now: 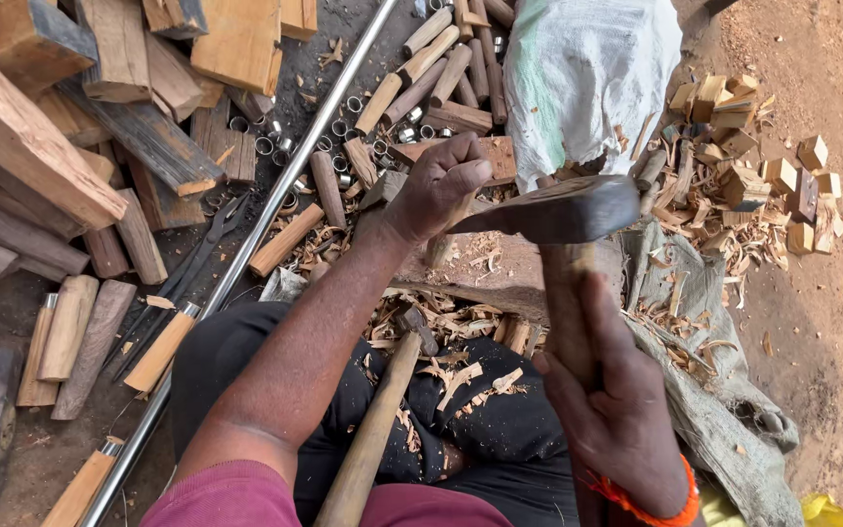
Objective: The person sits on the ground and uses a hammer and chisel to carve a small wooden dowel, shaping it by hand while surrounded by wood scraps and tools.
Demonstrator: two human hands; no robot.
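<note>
On the worn wooden chopping block (500,278), the left hand (438,185) pinches a short upright wooden peg (444,244); the right hand (617,400) grips a dark iron-headed adze (563,210) poised just beside those fingers, so a glancing blow could catch them

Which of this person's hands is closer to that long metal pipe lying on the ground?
Left. The left hand grips a wooden piece just right of the metal pipe; the right hand holds the axe handle much farther away.
</note>
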